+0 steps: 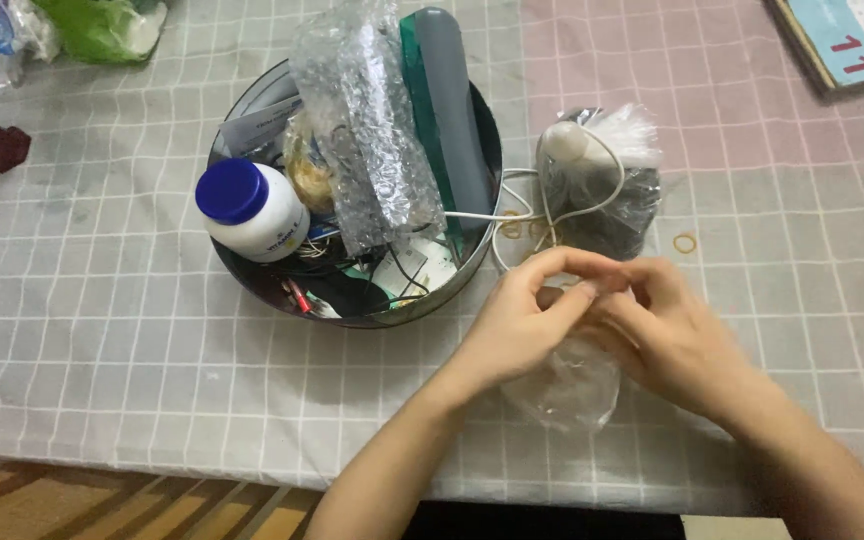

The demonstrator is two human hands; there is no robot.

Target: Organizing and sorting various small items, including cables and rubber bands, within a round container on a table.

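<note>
We hold both hands together near the counter's front edge: left hand (527, 320) and right hand (667, 335) pinch the neck of a clear bag (567, 390), keeping it shut. The tin (252, 100) sits behind, within reach; a rubber band (685, 242) lies beside.

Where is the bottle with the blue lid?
The white bottle lies in the round tin, at its left side, beside the crinkly plastic bag.

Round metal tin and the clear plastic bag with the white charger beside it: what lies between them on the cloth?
In the head view, white cable loops and two tan rubber bands lie between the tin and the bag.
</note>
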